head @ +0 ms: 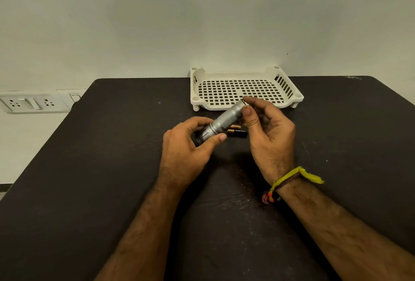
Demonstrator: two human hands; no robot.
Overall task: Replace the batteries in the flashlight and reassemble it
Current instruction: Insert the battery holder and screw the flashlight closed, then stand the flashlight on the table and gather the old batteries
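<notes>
One silver metal flashlight (221,120) is gripped at its head by the left hand (188,146); the right hand (267,128) pinches its tail. Two black-and-copper batteries (237,132) lie just beneath it on the dark worktop (112,146), one cream perforated plastic tray (247,87) behind.

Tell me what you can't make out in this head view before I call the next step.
- Flashlight tail end: covered by right hand fingertips; cap on or off unknown.
- Flashlight head: wrapped by left hand.
- Batteries on table: partly behind flashlight and right hand; count unclear.
- Batteries inside flashlight: not visible.
</notes>
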